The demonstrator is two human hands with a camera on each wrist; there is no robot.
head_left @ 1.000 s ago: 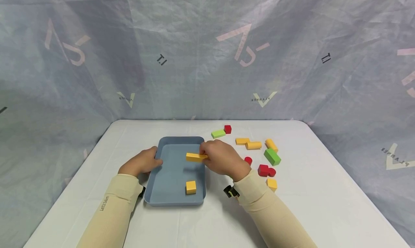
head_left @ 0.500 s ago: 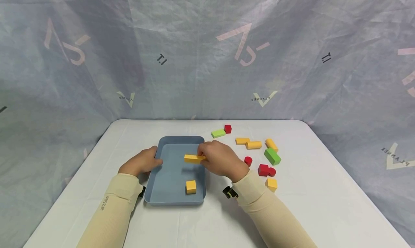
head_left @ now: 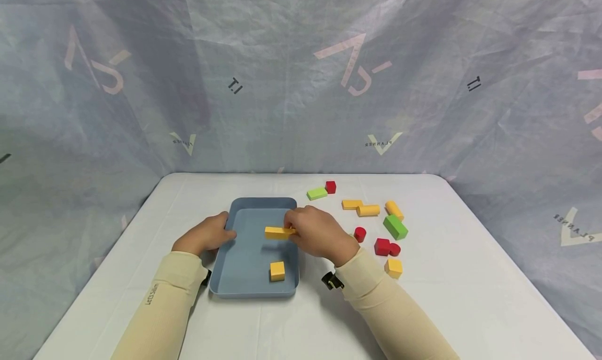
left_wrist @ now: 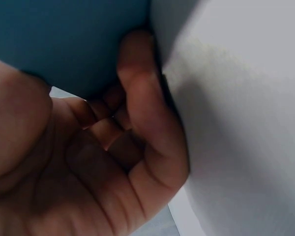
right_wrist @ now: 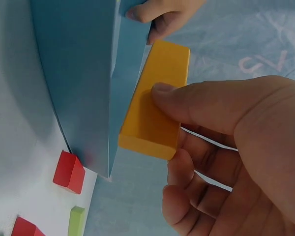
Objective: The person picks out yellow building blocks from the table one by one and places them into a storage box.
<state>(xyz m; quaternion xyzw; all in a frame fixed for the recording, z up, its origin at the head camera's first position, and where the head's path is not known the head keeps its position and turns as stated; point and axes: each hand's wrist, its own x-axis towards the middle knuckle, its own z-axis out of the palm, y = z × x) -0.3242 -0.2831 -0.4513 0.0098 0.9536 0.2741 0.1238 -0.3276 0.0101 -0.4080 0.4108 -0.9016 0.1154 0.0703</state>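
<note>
A blue-grey tray [head_left: 254,296] lies on the table, with a yellow cube [head_left: 277,271] inside near its front right corner. My left hand [head_left: 207,235] grips the tray's left wall, thumb over the rim. In the left wrist view its curled fingers [left_wrist: 150,108] press against the tray's outer side. Over the tray's right side, my right hand [head_left: 320,233] pinches a flat yellow rectangular block [head_left: 278,233]. The right wrist view shows the thumb on the broad face of that yellow block [right_wrist: 157,98], with the fingers behind it.
Right of the tray lie several loose blocks: a yellow cylinder [head_left: 368,210], a green block [head_left: 395,227], a red cube [head_left: 382,246], a red cylinder [head_left: 359,234] and a yellow cube [head_left: 393,268]. A light green block [head_left: 317,194] and another red cube [head_left: 331,187] sit behind.
My right hand has shifted slightly left and toward me with the yellow block, still over the tray. My left hand and the tray have stayed in place.
</note>
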